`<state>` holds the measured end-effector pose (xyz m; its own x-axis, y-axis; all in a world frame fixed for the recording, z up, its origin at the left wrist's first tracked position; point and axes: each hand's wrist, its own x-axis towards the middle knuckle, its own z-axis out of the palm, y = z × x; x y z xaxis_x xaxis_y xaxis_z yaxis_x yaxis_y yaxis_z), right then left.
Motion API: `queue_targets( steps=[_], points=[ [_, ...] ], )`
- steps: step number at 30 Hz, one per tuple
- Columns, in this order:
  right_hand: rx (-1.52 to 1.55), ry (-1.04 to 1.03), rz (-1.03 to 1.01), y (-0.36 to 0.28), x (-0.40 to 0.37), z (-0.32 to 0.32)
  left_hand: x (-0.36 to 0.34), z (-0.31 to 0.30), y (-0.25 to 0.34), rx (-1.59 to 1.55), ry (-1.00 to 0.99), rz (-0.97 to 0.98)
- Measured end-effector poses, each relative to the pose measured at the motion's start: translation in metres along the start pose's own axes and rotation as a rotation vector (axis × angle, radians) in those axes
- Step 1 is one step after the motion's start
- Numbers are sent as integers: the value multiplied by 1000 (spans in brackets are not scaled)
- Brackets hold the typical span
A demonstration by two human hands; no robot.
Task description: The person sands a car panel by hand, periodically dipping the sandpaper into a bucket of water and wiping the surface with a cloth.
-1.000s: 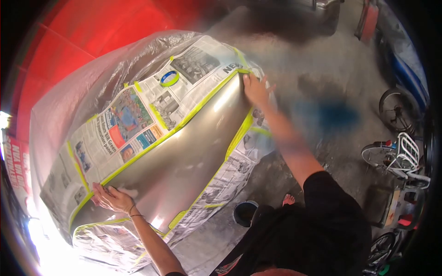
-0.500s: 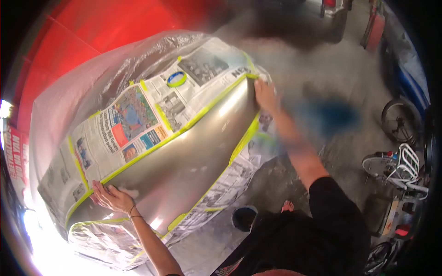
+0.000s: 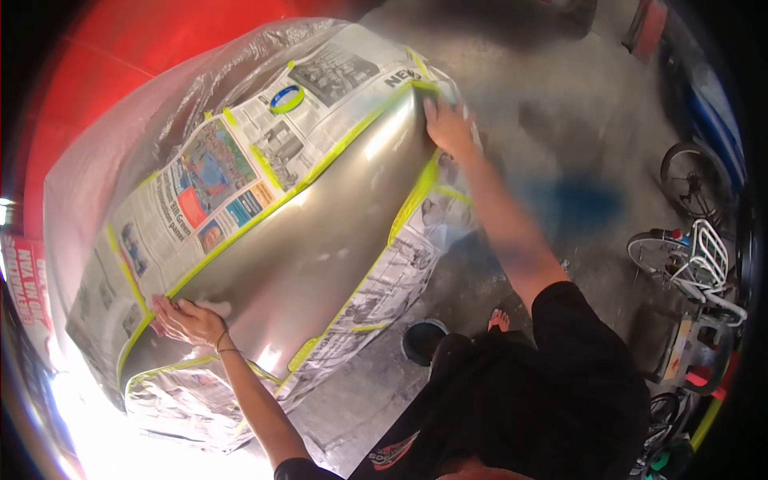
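A bare, shiny metal car panel [image 3: 312, 232] lies in front of me, edged with yellow-green masking tape [image 3: 228, 244]. My left hand [image 3: 190, 322] rests flat on its lower left end, fingers stretched along the taped edge. A pale smear shows on the metal beside that hand. At the panel's narrow upper right end is my right hand [image 3: 450, 128], fingers extended over the surface; their tips are partly blurred. Newspaper [image 3: 232, 180] covers the area above the panel, and more newspaper [image 3: 396, 268] hangs below. A tape roll [image 3: 286, 99] lies on the upper sheet.
Clear plastic sheeting [image 3: 104, 160] drapes behind the newspaper, against a red surface [image 3: 160, 48]. A dark bucket [image 3: 424, 342] stands on the concrete floor [image 3: 352, 400] near my foot [image 3: 498, 320]. Bicycles [image 3: 680, 256] and a blue vehicle [image 3: 712, 112] are on the right.
My view has tilted, so the panel sits higher in the picture. Both hands stay on the panel; the right has shifted slightly down from its tip. The left looks nearly unmoved on the metal.
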<state>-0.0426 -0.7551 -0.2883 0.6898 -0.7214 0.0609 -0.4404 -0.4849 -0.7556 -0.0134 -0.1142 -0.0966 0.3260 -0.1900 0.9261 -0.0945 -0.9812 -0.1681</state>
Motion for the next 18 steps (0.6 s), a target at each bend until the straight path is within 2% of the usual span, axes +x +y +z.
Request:
queue_targets(
  steps=[2, 4, 7, 8, 10, 12, 13, 15, 17, 18],
  points=[
    [-37, -68, -49, 1, -24, 18, -3, 1, -2, -49, -10, 5],
    [203, 293, -269, -14, -96, 63, -5, 0, -5, -36, -38, 10],
    [104, 189, -217, -30, -112, 51, -4, -1, -14, -53, -61, 82],
    [104, 181, -206, -21, -90, 50, -6, 0, -16, -97, -53, 132],
    [344, 127, -85, -2, -21, 42, -7, -3, -16, -125, -66, 154],
    [335, 153, -35, -20, -42, 36, -8, 1, -16, -101, -6, 158],
    [327, 168, 12, -30, -60, 35, -8, 2, -15, -107, -2, 152],
    [297, 432, -100, -60, -141, 86, -7, -2, -19, -112, -46, 120],
    [60, 398, -155, -97, -232, 126, -7, -9, -15, -123, -30, 119],
    [63, 420, -146, -110, -255, 126, -5, -9, -14, -138, -23, 113]
  ],
)
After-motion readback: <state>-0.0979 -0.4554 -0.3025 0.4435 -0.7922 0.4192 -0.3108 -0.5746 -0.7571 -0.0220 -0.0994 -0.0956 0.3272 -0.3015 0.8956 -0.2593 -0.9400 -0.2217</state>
